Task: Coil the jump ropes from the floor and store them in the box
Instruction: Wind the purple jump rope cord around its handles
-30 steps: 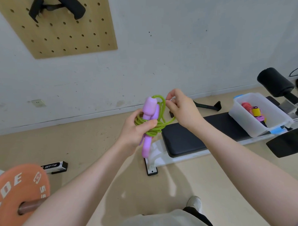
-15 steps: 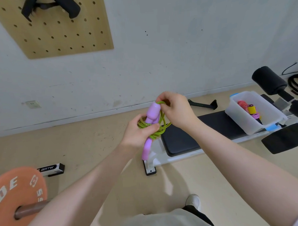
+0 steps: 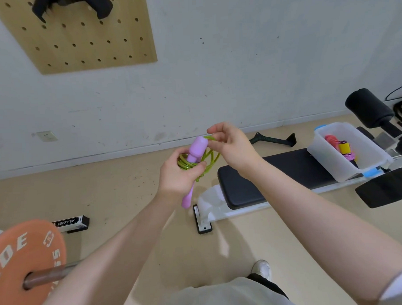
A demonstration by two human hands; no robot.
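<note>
Jump rope (image 3: 197, 162), green cord with purple handles, mid-frame, bundled in left hand (image 3: 178, 176), fingers curled round coil. Right hand (image 3: 233, 146) pinching top loop by handle. Looks like final tuck; next probably carry right to box (image 3: 348, 154) on table (image 3: 276, 172), other ropes already inside. Beige floor (image 3: 128, 189), pegboard (image 3: 77, 42) upper left, orange plate (image 3: 23, 254) lower left.

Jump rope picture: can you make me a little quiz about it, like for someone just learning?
1. True or false: the left hand grips the green jump rope coils.
2. Where does the clear box sit? A) on the floor B) on the black bench C) on the pegboard
3. What colour are the rope's handles?

Key: 1 true; 2 B; 3 purple.
</note>
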